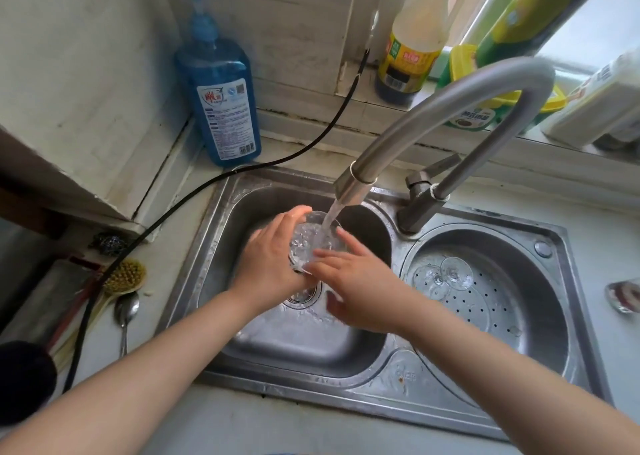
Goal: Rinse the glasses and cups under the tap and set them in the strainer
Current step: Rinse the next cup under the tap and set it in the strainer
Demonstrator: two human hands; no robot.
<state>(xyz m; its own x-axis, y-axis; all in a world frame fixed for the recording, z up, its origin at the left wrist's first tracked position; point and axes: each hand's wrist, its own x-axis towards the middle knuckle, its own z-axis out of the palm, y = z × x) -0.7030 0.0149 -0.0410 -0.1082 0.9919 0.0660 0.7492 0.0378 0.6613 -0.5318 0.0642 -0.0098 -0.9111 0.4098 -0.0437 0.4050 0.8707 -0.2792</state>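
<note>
A clear glass [309, 243] sits under the running tap [349, 191], and water pours into it over the left basin [242, 212] of the steel sink. My left hand [273, 257] grips the glass from its left side, fingers wrapped round the wall. My right hand [360, 288] touches the glass's right side with straight fingers. In the round strainer [512, 302] of the right basin lies a stemmed glass [446, 276], tipped over on the perforated floor.
A blue soap bottle [221, 98] stands at the back left corner. A black cable [207, 184] runs across the counter. A brush [121, 278], a spoon [125, 312] and a steel scourer [109, 243] lie left of the sink. Bottles line the windowsill; another glass object [623, 295] sits at far right.
</note>
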